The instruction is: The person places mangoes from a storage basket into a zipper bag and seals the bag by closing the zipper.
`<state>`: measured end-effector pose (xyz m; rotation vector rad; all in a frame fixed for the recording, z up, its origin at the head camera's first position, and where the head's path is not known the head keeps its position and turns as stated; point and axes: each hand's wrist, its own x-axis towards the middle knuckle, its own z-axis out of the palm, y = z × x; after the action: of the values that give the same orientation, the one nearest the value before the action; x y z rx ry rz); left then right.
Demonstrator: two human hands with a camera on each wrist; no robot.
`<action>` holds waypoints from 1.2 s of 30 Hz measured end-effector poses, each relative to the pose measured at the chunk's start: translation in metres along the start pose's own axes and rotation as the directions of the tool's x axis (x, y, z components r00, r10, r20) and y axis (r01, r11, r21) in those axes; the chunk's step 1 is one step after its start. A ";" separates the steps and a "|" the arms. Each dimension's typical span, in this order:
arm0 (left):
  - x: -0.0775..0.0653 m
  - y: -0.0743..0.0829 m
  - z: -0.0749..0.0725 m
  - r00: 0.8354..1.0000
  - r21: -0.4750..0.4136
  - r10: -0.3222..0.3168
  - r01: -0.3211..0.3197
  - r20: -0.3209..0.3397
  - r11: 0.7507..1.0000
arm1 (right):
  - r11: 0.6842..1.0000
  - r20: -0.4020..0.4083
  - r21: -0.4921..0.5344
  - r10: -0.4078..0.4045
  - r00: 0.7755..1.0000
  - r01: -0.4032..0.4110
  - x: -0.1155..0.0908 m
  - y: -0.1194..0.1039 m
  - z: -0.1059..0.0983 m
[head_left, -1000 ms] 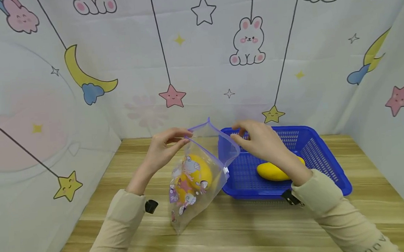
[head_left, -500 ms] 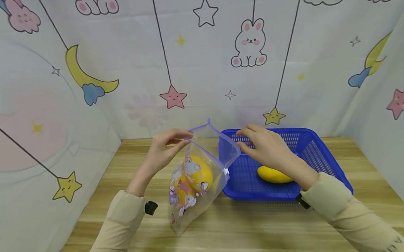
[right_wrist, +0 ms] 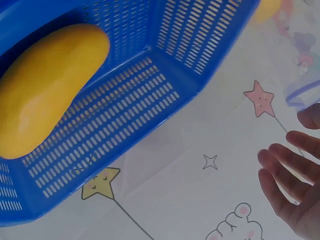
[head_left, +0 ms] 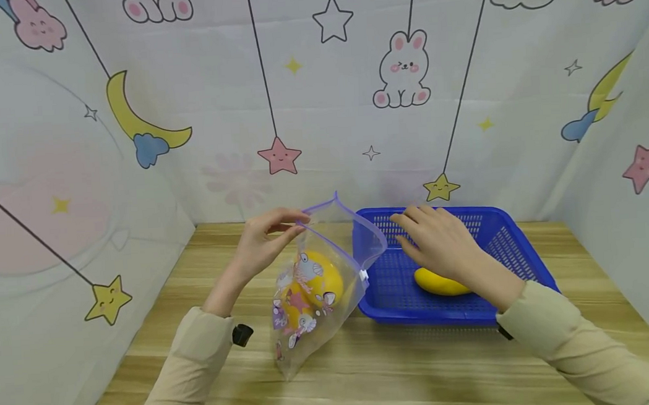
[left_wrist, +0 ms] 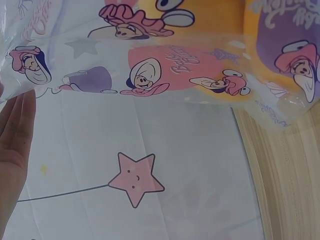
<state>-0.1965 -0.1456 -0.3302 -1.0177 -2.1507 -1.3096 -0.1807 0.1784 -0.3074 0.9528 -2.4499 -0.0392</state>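
My left hand [head_left: 267,234] pinches the purple-edged rim of a clear zip bag [head_left: 340,319] printed with cartoon figures. The bag hangs tilted, its mouth spread, a white slider [head_left: 364,277] at its right side. Inside show round orange-yellow fruits [head_left: 329,279], partly covered by the print. Over the blue basket [head_left: 421,317] my right hand [head_left: 439,245] hovers with relaxed fingers and nothing in them. A yellow mango [head_left: 440,282] lies in the basket below that hand; the right wrist view shows the mango [right_wrist: 55,85] whole but for its left edge.
Under the bag and basket is a wood-grain table [head_left: 369,385]. A white curtain [head_left: 212,98] with hanging stars, moons and rabbits closes off the back and both sides. The basket stands close to the back curtain, right of the bag.
My right hand has moved away from the bag's rim, rightward over the basket, its fingers loosening. The left hand and bag have stayed nearly still.
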 end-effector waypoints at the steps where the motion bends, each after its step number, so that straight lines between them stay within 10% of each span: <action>1: 0.000 0.000 0.000 1.000 -0.001 0.000 0.000 0.000 1.000 | 1.000 -0.002 -0.018 -0.012 1.000 0.012 -0.001 0.001 0.001; 13: -0.002 0.000 0.000 1.000 -0.017 -0.012 0.012 0.004 1.000 | 0.953 0.039 -0.248 -0.169 0.985 0.173 -0.012 0.013 0.012; 36: -0.002 0.001 0.000 0.999 -0.002 -0.043 0.043 0.020 0.999 | 0.913 0.097 -0.186 -0.350 0.932 0.362 -0.038 0.043 0.038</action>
<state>-0.1945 -0.1458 -0.3312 -0.9946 -2.1983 -1.3275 -0.2016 0.2287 -0.3491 1.3071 -2.2395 -0.4405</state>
